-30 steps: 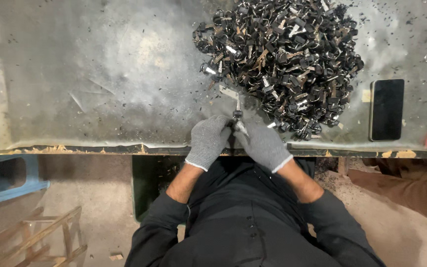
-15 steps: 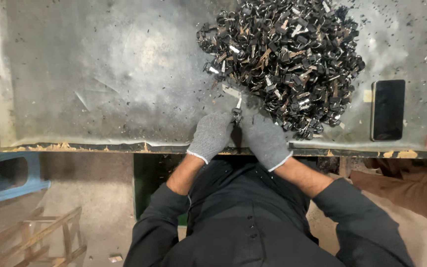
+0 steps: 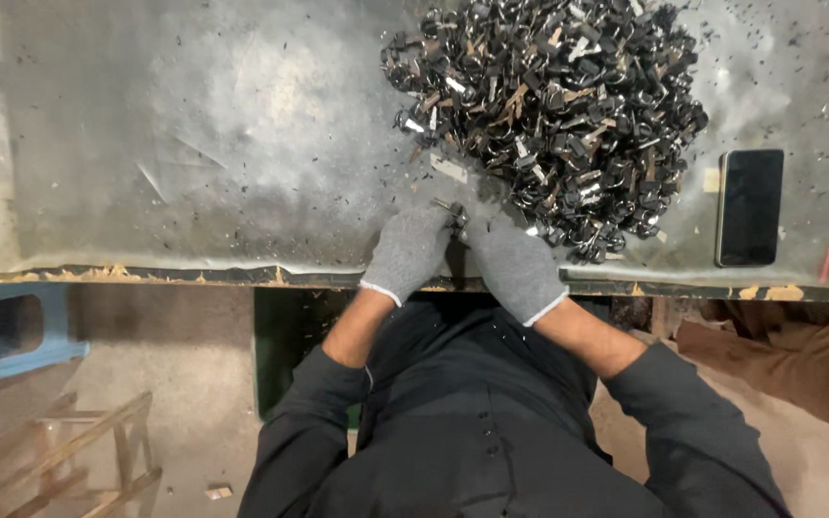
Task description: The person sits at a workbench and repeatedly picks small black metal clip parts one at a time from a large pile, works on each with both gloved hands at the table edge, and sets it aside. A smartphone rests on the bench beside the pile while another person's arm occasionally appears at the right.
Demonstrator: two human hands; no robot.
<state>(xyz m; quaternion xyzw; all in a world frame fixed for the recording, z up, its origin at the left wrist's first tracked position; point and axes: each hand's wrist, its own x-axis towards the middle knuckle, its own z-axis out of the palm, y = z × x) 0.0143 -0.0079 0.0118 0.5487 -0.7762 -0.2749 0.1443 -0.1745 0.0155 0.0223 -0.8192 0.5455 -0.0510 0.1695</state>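
Where table edge [image 3: 242, 273] runs, left hand [image 3: 410, 251], right hand [image 3: 512, 264] pinch small metal part [image 3: 451, 213], seemingly; bare tabletop leftward.

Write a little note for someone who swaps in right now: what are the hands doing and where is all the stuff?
Left hand: gloved, pinching a small dark metal part at the near table edge.
Right hand: gloved, gripping the same part from the other side.
Pile of dark metal parts: heaped just beyond the hands, on the metal table.
Phone: flat, right of the pile.
Done: cannot tell; no sorted parts in view.
Left: the pile is large.
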